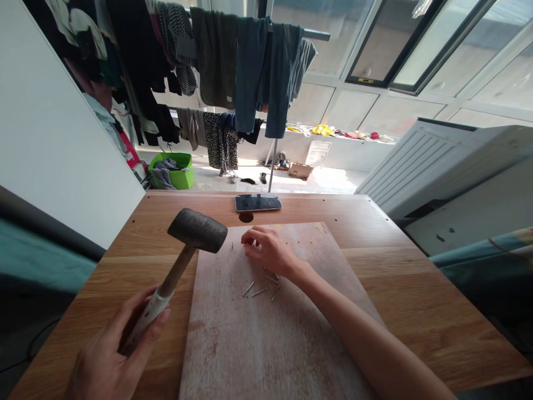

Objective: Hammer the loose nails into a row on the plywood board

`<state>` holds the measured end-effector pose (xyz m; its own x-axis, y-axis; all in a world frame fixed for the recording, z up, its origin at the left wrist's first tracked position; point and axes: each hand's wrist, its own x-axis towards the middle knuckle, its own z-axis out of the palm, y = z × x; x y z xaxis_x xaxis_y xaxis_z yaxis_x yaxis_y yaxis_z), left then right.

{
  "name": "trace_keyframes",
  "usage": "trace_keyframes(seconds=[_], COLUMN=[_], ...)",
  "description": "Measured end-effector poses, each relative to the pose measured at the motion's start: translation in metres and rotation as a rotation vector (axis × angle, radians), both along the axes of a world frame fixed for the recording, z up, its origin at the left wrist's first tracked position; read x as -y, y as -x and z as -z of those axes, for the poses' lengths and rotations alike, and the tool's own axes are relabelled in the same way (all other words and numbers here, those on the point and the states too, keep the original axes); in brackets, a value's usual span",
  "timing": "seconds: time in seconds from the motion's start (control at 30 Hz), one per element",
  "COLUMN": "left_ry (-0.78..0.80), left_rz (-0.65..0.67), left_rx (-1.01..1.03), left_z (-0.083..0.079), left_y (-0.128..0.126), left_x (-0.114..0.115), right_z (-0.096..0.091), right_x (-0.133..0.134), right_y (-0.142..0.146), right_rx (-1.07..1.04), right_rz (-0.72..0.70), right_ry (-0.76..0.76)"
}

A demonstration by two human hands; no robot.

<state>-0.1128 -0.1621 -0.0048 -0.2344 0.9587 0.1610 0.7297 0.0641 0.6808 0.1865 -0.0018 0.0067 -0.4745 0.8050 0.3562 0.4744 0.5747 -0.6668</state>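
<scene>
My left hand is wrapped round the pale grip of a rubber mallet, its dark head raised over the left edge of a wooden board. Low over the far part of that board, my right hand has its fingers curled and pinched together; whatever sits between the fingertips is too small to make out. Just left of those fingertips a thin nail appears to stand upright in the board. Several loose nails lie scattered below the right hand, one partly near the wrist.
A wooden table carries the board. At its far edge lies a phone beside a round hole. Beyond are hanging clothes, a green basket and windows. A white panel stands at the left, white furniture at the right.
</scene>
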Motion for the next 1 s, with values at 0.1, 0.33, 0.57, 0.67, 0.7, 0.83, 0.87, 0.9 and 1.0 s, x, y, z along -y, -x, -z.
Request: trace_keyframes(seconds=[0.1, 0.33, 0.57, 0.67, 0.7, 0.83, 0.87, 0.9, 1.0], left_ry=[-0.075, 0.016, -0.144, -0.166, -0.152, -0.13, -0.129, -0.127, -0.122], left_rz=[0.086, 0.249, 0.276, 0.358, 0.38, 0.353, 0.355, 0.367, 0.397], left_rx=[-0.078, -0.035, -0.208, -0.282, -0.299, -0.335, -0.344, -0.353, -0.349], left_z=[-0.01, -0.025, -0.004, 0.003, 0.004, 0.006, 0.006, 0.005, -0.001], left_y=[-0.008, -0.035, -0.038, -0.037, -0.037, -0.038, -0.039, -0.039, -0.042], left_x=[-0.007, -0.022, -0.027, -0.027, -0.027, -0.024, -0.024, -0.024, -0.026], right_z=[0.005, 0.01, 0.009, 0.009, 0.009, 0.01, 0.011, 0.012, 0.009], right_x=[0.001, 0.001, 0.002, 0.002, 0.002, 0.002, 0.002, 0.001, 0.001], right_y=[0.001, 0.002, 0.004, 0.003, 0.003, 0.003, 0.004, 0.004, 0.001], right_rx=[-0.007, -0.069, -0.099, -0.095, -0.094, -0.091, -0.085, -0.074, -0.039], right_rz=[0.014, 0.037, 0.056, 0.061, 0.061, 0.066, 0.072, 0.078, 0.066], right_ry=[0.026, 0.115, 0.168, 0.185, 0.19, 0.187, 0.182, 0.176, 0.186])
